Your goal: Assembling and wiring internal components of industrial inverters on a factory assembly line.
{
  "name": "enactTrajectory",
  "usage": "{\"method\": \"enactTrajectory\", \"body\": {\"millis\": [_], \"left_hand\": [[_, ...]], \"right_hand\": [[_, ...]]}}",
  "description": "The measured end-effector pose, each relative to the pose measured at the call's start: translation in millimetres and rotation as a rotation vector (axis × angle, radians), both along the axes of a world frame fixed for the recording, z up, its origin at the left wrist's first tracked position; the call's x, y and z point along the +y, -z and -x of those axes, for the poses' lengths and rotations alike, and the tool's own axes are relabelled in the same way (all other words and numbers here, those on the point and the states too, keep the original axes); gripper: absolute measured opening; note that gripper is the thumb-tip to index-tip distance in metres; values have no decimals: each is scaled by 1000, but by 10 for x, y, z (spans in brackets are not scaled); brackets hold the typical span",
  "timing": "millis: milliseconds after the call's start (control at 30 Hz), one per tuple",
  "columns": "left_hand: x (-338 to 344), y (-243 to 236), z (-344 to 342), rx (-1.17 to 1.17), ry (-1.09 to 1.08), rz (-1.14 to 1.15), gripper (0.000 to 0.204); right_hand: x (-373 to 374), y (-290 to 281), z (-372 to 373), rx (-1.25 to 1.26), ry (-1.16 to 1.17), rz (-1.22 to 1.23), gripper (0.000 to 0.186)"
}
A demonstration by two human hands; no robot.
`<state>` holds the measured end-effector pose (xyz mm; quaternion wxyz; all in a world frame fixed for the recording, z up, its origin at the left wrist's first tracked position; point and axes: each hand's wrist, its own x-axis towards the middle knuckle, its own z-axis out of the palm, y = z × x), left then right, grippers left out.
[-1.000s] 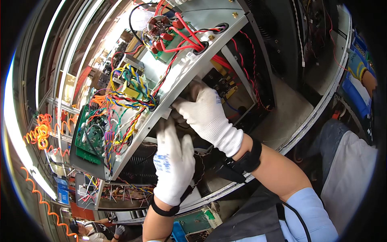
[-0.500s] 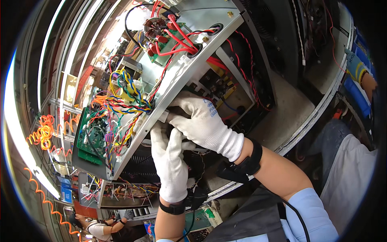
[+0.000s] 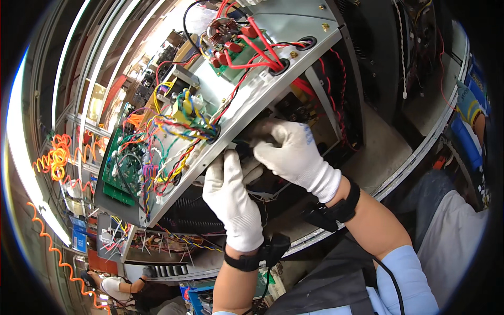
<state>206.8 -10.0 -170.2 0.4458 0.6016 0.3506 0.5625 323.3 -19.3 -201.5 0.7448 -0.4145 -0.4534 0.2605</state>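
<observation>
Both my hands wear white knitted gloves and work beneath the edge of a tilted metal panel [image 3: 239, 118] on an electrical cabinet. My left hand [image 3: 231, 197] has its fingertips at the panel's lower edge, beside a small pale piece; the fingers are bent together, and what lies between them is hidden. To its right, my right hand [image 3: 294, 157] reaches into the dark interior with thumb and fingers pinched together. Nothing I can name shows in that pinch. Just above my hands, a bundle of coloured wires [image 3: 197, 128] passes through a grommet in the panel.
A green circuit board [image 3: 119, 170] sits at the panel's left end. Thick red wires [image 3: 262, 52] enter the panel near a coil [image 3: 223, 31]. Orange coiled hoses [image 3: 58, 157] hang at left. Co-workers appear at lower left [image 3: 118, 289] and far right [image 3: 472, 113].
The panel and wiring appear shifted right in view. My right hand has drawn away from the left, its fingers now curled in a pinch. The left hand remains at the panel's edge.
</observation>
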Motion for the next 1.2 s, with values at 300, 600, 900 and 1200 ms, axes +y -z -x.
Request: {"method": "enactTrajectory", "body": {"millis": [300, 600, 900, 1200], "left_hand": [[-62, 62, 295, 355, -114, 60, 18], [-64, 151, 445, 313, -22, 26, 18], [49, 113, 550, 606, -102, -302, 17], [50, 44, 510, 777, -61, -496, 14]], "right_hand": [[-279, 26, -184, -97, 15, 208, 11], [-270, -329, -194, -145, -323, 222, 25], [-228, -559, -193, -1322, 543, 412, 21], [19, -110, 5, 137, 86, -17, 14]]}}
